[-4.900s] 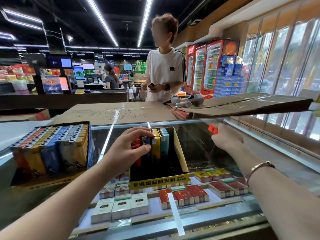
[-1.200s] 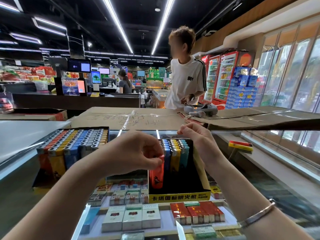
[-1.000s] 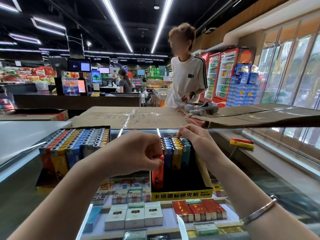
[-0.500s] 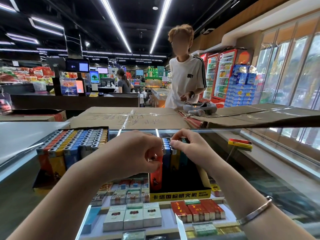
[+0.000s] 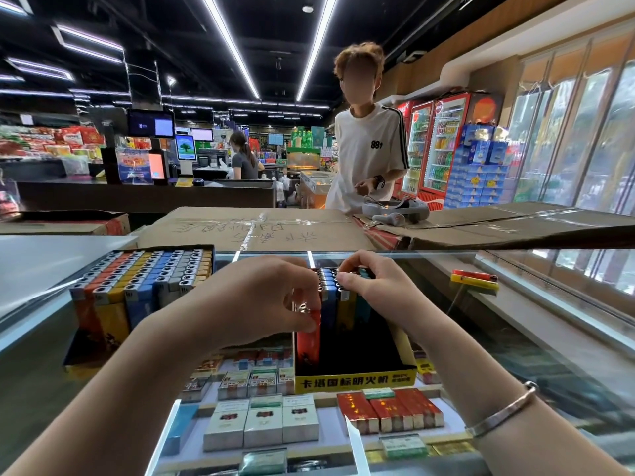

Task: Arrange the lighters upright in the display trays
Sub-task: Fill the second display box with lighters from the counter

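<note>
On the glass counter (image 5: 515, 338), the left hand (image 5: 261, 304) pinches a red lighter (image 5: 308, 341) in the tray (image 5: 355, 381); the right hand (image 5: 374, 290) grips upright lighters (image 5: 338, 304).

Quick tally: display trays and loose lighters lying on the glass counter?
Display trays: 2, full tray and part-filled tray
Loose lighters lying flat: 2, red on yellow
Total: 4

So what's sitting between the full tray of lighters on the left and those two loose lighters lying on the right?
In the head view, the half-filled display tray, with the left hand and right hand working on its upright lighters, lies between the full tray and the loose lighters.
</note>
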Demonstrator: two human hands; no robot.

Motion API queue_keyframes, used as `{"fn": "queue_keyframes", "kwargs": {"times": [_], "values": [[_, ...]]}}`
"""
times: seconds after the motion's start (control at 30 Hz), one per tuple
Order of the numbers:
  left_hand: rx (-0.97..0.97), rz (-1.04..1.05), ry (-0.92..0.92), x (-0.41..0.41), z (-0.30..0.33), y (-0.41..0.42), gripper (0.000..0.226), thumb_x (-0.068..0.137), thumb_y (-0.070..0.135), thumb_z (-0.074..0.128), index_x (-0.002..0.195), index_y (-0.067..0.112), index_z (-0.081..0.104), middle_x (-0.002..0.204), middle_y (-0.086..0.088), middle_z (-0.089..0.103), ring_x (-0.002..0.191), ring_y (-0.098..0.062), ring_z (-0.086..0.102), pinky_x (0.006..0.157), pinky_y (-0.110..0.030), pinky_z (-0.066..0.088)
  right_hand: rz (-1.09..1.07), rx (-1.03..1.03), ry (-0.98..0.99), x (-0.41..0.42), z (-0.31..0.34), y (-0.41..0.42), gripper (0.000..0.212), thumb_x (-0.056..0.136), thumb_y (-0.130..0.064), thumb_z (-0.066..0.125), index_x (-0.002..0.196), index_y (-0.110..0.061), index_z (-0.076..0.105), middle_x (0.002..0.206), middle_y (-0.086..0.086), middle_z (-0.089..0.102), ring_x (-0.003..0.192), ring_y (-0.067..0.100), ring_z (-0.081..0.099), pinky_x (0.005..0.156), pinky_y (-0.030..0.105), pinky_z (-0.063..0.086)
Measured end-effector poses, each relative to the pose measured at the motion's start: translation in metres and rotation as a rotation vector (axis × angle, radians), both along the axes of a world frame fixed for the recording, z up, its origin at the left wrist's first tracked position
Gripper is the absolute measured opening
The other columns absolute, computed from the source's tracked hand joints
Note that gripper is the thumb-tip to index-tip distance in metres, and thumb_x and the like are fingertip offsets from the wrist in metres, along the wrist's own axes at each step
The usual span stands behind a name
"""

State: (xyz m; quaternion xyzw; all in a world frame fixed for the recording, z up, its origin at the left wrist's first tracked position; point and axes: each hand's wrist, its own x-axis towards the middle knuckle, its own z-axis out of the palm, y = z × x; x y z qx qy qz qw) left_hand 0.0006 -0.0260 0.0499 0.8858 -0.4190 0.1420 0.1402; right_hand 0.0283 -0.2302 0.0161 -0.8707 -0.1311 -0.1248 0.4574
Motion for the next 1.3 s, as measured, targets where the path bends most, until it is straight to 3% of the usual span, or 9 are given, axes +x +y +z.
{"fn": "queue_keyframes", "kwargs": {"times": [0.17, 0.27, 0.4, 0.57, 0.67, 0.8, 1.0, 1.2, 1.3], "values": [[-0.123, -0.042, 0.312, 0.014, -0.008, 0.005, 0.036, 0.069, 0.044, 0.074, 0.098, 0.050, 0.053, 0.106, 0.035, 0.036, 0.103, 0.005, 0.041, 0.094, -0.025, 0.042, 0.009, 0.000, -0.019, 0.001, -0.001, -0.001, 0.002, 0.089, -0.026, 0.060, 0.088, -0.027, 0.058, 0.093, -0.009, 0.058, 0.090, 0.002, 0.051, 0.069, 0.016, 0.036], [-0.132, -0.012, 0.471, 0.021, -0.018, 0.002, 0.089, 0.065, 0.042, 0.080, 0.129, 0.059, 0.022, 0.134, 0.036, 0.014, 0.130, 0.001, 0.013, 0.110, -0.032, 0.015, -0.009, 0.029, -0.051, 0.002, -0.001, -0.004, 0.003, 0.090, -0.029, 0.059, 0.087, -0.027, 0.058, 0.091, -0.008, 0.060, 0.089, 0.004, 0.054, 0.072, 0.021, 0.042], [-0.202, -0.009, 0.697, 0.024, -0.034, -0.008, 0.127, 0.059, 0.022, 0.086, 0.118, 0.075, -0.014, 0.154, 0.015, -0.004, 0.139, -0.018, 0.015, 0.115, -0.046, 0.016, -0.174, 0.097, -0.163, 0.009, -0.001, -0.021, 0.006, 0.091, -0.029, 0.056, 0.085, -0.028, 0.056, 0.084, -0.011, 0.059, 0.080, 0.001, 0.054, 0.062, 0.016, 0.037], [-0.341, -0.009, 0.764, 0.033, -0.049, -0.014, 0.128, 0.053, 0.023, 0.086, 0.117, 0.078, -0.011, 0.154, 0.013, -0.015, 0.141, -0.023, 0.011, 0.113, -0.046, 0.023, -0.469, 0.012, -0.139, 0.029, -0.015, -0.054, 0.011, 0.090, -0.020, 0.055, 0.100, -0.020, 0.053, 0.095, -0.004, 0.056, 0.086, 0.011, 0.050, 0.064, 0.021, 0.036], [-0.398, -0.018, 0.709, 0.040, -0.060, -0.021, 0.126, 0.063, 0.021, 0.084, 0.128, 0.067, -0.013, 0.153, 0.014, -0.017, 0.138, -0.011, 0.003, 0.107, -0.028, 0.017, -0.580, -0.050, -0.076, 0.038, -0.018, -0.070, 0.030, 0.089, -0.016, 0.053, 0.119, -0.013, 0.051, 0.114, 0.006, 0.055, 0.095, 0.015, 0.046, 0.074, 0.029, 0.038], [-0.468, -0.070, 0.759, 0.046, -0.072, -0.029, 0.124, 0.069, 0.017, 0.080, 0.135, 0.056, -0.018, 0.155, 0.007, -0.015, 0.131, -0.009, 0.014, 0.086, -0.003, 0.035, -0.636, -0.242, 0.089, 0.044, -0.020, -0.089, 0.040, 0.091, -0.012, 0.049, 0.130, -0.009, 0.043, 0.127, 0.012, 0.049, 0.104, 0.023, 0.050, 0.078, 0.035, 0.043], [-0.494, -0.064, 0.798, 0.042, -0.075, -0.034, 0.128, 0.050, 0.032, 0.085, 0.118, 0.075, -0.014, 0.153, 0.011, -0.020, 0.142, -0.028, 0.009, 0.110, -0.048, 0.030, -0.834, -0.545, 0.246, 0.047, -0.034, -0.136, 0.042, 0.086, -0.012, 0.052, 0.128, -0.010, 0.045, 0.120, 0.015, 0.051, 0.103, 0.032, 0.053, 0.087, 0.046, 0.049], [-0.533, -0.081, 0.728, 0.047, -0.079, -0.031, 0.122, 0.054, 0.031, 0.085, 0.126, 0.072, -0.005, 0.152, 0.018, -0.012, 0.142, -0.023, 0.008, 0.110, -0.047, 0.030, -0.908, -0.659, 0.262, 0.067, -0.051, -0.163, 0.053, 0.086, -0.017, 0.052, 0.137, -0.012, 0.037, 0.138, 0.014, 0.041, 0.122, 0.034, 0.042, 0.098, 0.052, 0.042], [-0.595, -0.143, 0.730, 0.051, -0.082, -0.030, 0.121, 0.059, 0.022, 0.086, 0.130, 0.069, -0.001, 0.139, 0.034, 0.008, 0.131, -0.007, 0.031, 0.098, -0.027, 0.044, -0.868, -0.675, 0.306, 0.080, -0.050, -0.162, 0.059, 0.090, -0.014, 0.044, 0.145, -0.013, 0.023, 0.153, 0.010, 0.021, 0.140, 0.032, 0.019, 0.109, 0.056, 0.020]]}}
